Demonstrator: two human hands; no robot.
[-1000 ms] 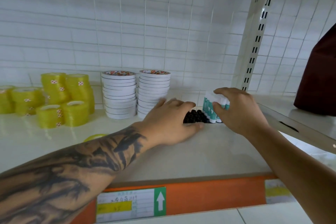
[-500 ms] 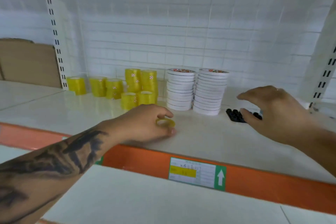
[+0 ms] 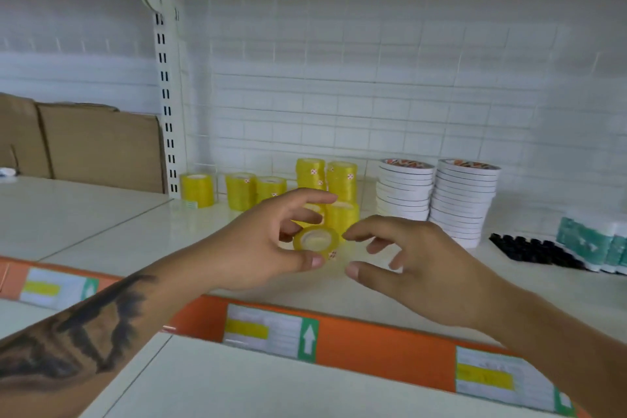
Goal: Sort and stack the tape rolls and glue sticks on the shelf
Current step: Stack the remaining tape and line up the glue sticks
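At the centre of the frame the left hand (image 3: pixel 258 248) pinches a small yellow roll of clear tape (image 3: pixel 316 242) between thumb and curled fingers, holding it lifted above the white shelf (image 3: pixel 135 241) with its hollow core facing the camera. The forearm behind this hand carries a dark tattoo. The right hand (image 3: pixel 420 268) hangs just to the right of the roll, fingers spread and loosely bent, thumb below and forefinger tip pointing at the roll's right edge; whether that fingertip touches the roll cannot be told, and the hand holds nothing.

Behind the hands, toward the back of the shelf, stand more yellow tape rolls (image 3: pixel 237 190), some single near the slotted white upright post (image 3: pixel 168 95) and some stacked two high. Right of them are two tall stacks of flat white tape rolls (image 3: pixel 437 197) side by side, with printed top faces. At the right edge of the frame lies a block of glue sticks with black caps and white-and-teal bodies (image 3: pixel 570 248), laid on their sides.

An orange price strip (image 3: pixel 380 346) with white-and-green labels runs along the shelf's front edge. Brown cardboard (image 3: pixel 98 146) leans at the left.
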